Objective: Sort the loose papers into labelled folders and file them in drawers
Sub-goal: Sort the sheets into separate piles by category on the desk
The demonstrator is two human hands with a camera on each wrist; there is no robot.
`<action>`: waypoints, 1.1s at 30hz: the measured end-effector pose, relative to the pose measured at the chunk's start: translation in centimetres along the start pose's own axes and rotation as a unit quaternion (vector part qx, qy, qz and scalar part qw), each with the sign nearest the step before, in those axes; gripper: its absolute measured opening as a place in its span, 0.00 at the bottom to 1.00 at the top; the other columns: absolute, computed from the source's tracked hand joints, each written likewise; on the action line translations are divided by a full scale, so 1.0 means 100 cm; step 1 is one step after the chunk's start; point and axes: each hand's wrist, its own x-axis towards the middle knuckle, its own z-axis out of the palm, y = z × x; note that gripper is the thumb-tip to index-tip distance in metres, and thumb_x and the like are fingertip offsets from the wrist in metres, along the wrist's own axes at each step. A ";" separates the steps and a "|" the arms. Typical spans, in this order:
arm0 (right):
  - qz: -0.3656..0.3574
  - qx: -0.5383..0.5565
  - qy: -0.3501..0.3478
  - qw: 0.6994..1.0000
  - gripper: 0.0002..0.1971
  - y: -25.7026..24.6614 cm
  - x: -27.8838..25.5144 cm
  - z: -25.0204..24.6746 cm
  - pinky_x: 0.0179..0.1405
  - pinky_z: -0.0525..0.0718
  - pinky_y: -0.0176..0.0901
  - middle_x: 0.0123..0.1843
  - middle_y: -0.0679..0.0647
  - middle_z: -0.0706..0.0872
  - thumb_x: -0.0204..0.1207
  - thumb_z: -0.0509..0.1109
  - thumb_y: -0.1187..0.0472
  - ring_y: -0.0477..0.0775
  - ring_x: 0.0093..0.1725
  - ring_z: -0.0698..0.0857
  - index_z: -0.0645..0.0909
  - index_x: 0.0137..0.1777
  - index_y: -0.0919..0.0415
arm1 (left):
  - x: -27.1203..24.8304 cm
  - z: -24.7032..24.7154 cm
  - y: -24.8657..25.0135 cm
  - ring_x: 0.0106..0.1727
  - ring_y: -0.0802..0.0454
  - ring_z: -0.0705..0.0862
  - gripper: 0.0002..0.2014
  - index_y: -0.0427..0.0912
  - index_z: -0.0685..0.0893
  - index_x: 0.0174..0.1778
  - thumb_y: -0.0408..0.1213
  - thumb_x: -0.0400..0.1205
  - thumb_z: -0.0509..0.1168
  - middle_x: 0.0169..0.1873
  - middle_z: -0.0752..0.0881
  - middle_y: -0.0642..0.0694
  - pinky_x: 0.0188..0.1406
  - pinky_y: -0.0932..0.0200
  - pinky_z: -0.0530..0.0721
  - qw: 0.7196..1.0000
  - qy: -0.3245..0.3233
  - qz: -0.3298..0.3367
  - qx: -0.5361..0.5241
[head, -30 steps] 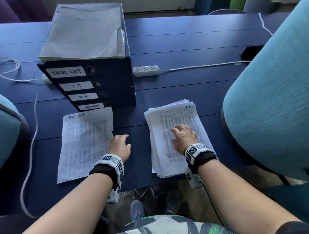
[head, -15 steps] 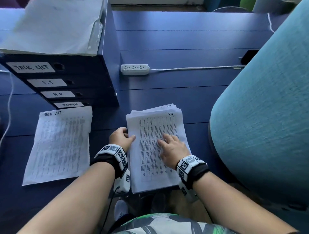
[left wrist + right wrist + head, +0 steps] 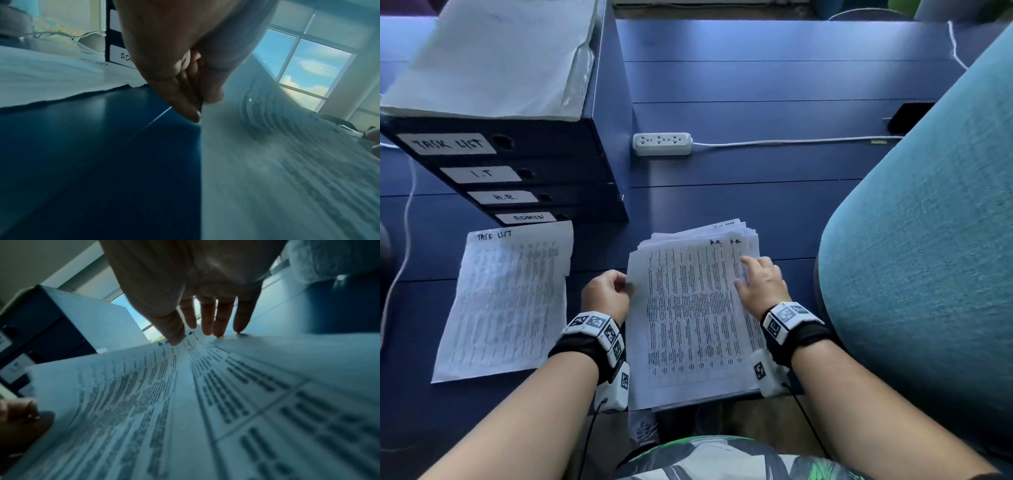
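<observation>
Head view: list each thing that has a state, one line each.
Drawer unit: all four labelled drawers shut.
Paper stack: flat, fanned at the top.
Top sheet: left edge lifted.
Left hand: pinches the top sheet's edge.
Right hand: fingers straight, pressing the stack.
Task List sheet: lying flat, apart.

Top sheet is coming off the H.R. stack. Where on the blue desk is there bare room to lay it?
Bare blue desk lies between the white power strip and the loose paper stack, and beyond the strip. The strip between the Task List sheet and the stack is narrow, with the left hand in it. Rightward, the teal upholstered chair crowds the edge.
</observation>
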 end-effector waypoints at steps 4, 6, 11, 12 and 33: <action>0.036 0.091 0.003 0.995 0.26 -0.003 0.006 0.002 0.70 0.72 0.55 0.68 0.53 0.73 0.78 0.69 0.51 0.56 0.68 0.71 0.69 0.74 0.52 | -0.002 -0.007 -0.007 0.30 0.57 0.80 0.12 0.43 0.82 0.31 0.25 0.78 0.70 0.27 0.85 0.55 0.38 0.61 0.80 0.987 -0.064 -0.013 -0.150; 0.053 0.177 0.012 0.983 0.09 -0.005 0.006 0.002 0.57 0.77 0.50 0.54 0.51 0.76 0.77 0.70 0.53 0.53 0.55 0.76 0.76 0.53 0.53 | -0.003 -0.007 -0.006 0.27 0.64 0.80 0.16 0.44 0.82 0.29 0.21 0.79 0.68 0.24 0.85 0.59 0.36 0.64 0.81 0.979 -0.108 -0.008 -0.175; 0.076 0.236 0.021 0.969 0.09 0.003 0.006 0.004 0.46 0.84 0.50 0.42 0.57 0.85 0.77 0.69 0.61 0.59 0.44 0.84 0.74 0.39 0.63 | 0.006 0.007 -0.002 0.40 0.48 0.87 0.19 0.45 0.85 0.42 0.16 0.81 0.57 0.44 0.90 0.43 0.39 0.52 0.90 0.980 -0.117 -0.041 -0.156; 0.075 0.212 0.026 0.974 0.08 0.005 0.005 0.003 0.48 0.84 0.50 0.44 0.58 0.85 0.77 0.69 0.62 0.60 0.46 0.84 0.75 0.41 0.65 | 0.010 0.009 -0.002 0.40 0.47 0.87 0.15 0.47 0.84 0.44 0.21 0.81 0.61 0.45 0.90 0.43 0.42 0.49 0.90 0.986 -0.094 -0.033 -0.133; 0.117 0.265 0.037 0.956 0.13 0.009 0.001 -0.003 0.21 0.71 0.20 0.36 0.42 0.85 0.75 0.63 0.75 0.42 0.36 0.82 0.79 0.42 0.55 | 0.022 0.008 0.000 0.43 0.50 0.82 0.16 0.44 0.84 0.60 0.26 0.78 0.69 0.42 0.84 0.46 0.48 0.62 0.77 0.998 -0.021 0.005 -0.053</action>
